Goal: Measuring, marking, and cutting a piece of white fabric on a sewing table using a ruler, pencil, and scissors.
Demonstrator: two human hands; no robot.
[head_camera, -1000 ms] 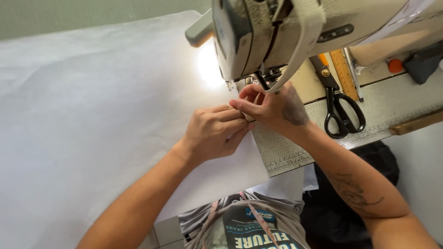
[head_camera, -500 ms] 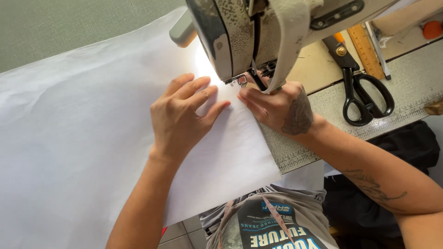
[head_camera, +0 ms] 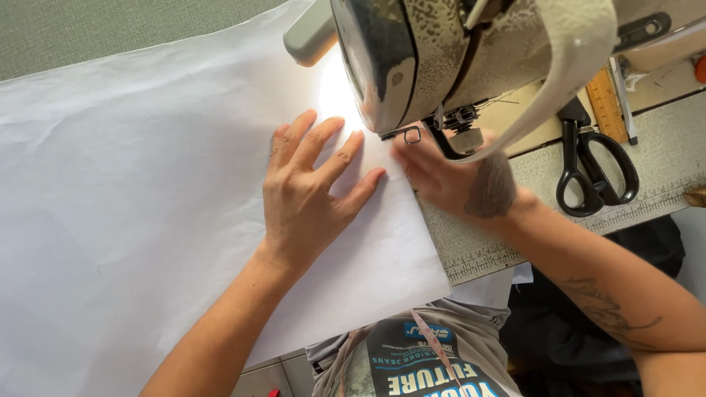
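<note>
In the head view, the left hand (head_camera: 309, 202) lies flat on the white fabric (head_camera: 140, 191), fingers (head_camera: 327, 143) spread wide and gripping nothing. The fabric covers the worktop's (head_camera: 662, 165) left part, its right edge by the sewing machine (head_camera: 456, 59). The right hand (head_camera: 456, 180) presses that edge under the machine head, fingers extended, holding nothing. Black scissors (head_camera: 592, 173) lie near the worktop's right edge.

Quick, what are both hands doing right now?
Left hand: open, flat on the white fabric.
Right hand: open, fingers on the fabric's edge under the sewing machine, gripping nothing.
</note>
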